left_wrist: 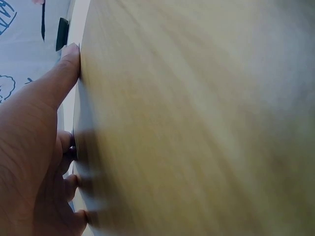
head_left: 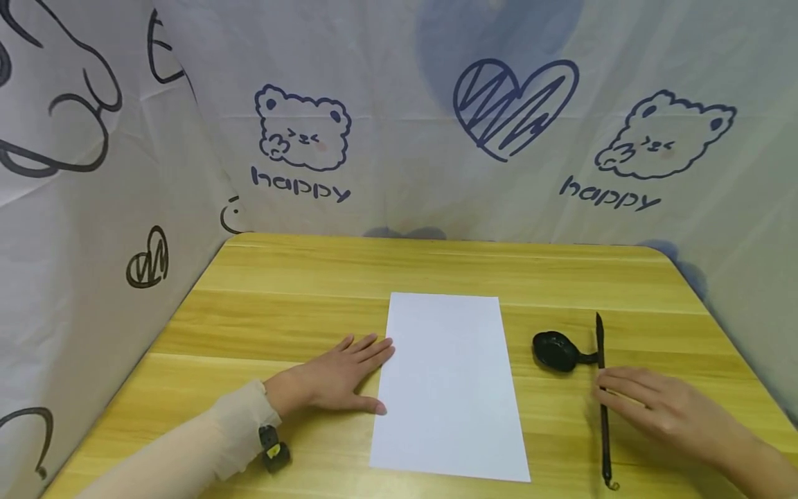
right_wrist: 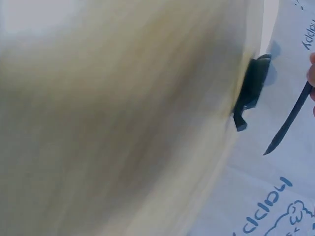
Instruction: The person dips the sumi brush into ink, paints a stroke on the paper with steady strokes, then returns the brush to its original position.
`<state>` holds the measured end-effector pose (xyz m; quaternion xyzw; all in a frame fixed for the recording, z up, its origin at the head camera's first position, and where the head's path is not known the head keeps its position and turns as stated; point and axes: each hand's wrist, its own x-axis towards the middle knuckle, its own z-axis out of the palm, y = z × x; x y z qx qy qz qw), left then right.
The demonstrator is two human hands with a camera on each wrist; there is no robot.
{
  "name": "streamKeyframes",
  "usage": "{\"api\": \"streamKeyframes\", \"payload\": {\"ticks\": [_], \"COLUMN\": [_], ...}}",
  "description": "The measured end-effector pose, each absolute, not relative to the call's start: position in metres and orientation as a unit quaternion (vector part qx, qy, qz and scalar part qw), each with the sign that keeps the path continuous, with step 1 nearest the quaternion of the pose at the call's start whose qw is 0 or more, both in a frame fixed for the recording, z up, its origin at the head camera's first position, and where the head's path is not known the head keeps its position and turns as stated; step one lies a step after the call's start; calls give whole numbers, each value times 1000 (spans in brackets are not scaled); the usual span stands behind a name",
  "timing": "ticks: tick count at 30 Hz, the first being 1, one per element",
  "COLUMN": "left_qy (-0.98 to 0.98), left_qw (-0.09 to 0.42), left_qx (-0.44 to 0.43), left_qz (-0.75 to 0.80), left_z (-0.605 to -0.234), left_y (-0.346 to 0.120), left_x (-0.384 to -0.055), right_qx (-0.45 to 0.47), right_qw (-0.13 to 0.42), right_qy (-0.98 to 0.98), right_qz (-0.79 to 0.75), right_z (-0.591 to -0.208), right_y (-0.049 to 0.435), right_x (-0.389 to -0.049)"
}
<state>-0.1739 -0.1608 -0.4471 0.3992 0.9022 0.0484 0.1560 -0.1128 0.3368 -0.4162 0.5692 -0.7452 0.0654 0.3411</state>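
My left hand [head_left: 339, 378] lies with spread, straight fingers at the left edge of a white sheet of paper [head_left: 451, 388]. Its thumb and fingertips just overlap that edge; the left wrist view shows the thumb [left_wrist: 64, 73] and the fingertips low at the table. Between thumb and fingers, my right hand [head_left: 673, 409] pinches a dark writing brush [head_left: 604, 436] by its shaft. The brush's pointed tip faces the far side of the table, and a small loop hangs at its near end. Just left of the brush sits a black ink dish [head_left: 555, 351] with a short handle.
The wooden table [head_left: 299, 277] has rounded far corners. A pale cloth [head_left: 399, 152] with bear, heart and "happy" drawings hangs behind it and along the left side. A small black device [head_left: 273, 450] is at my left wrist, beside the light sleeve [head_left: 206, 436].
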Motion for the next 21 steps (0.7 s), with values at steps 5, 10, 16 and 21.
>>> {"api": "streamKeyframes", "payload": {"ticks": [5, 10, 16, 21], "left_qy": [902, 903, 904, 903], "left_qw": [154, 153, 148, 148], "left_qx": [400, 399, 399, 401], "left_qz": [49, 46, 43, 43], "left_z": [-449, -452, -453, -453], "left_y": [-161, -161, -160, -160], "left_x": [-175, -176, -176, -175], "right_qx": [552, 530, 474, 442], "right_qw": [391, 424, 457, 471], "right_qy": [-730, -726, -738, -719], "right_qz": [98, 111, 147, 256], "right_z": [-403, -395, -389, -387], "right_y": [326, 319, 312, 301], "right_x": [-116, -119, -122, -128]}}
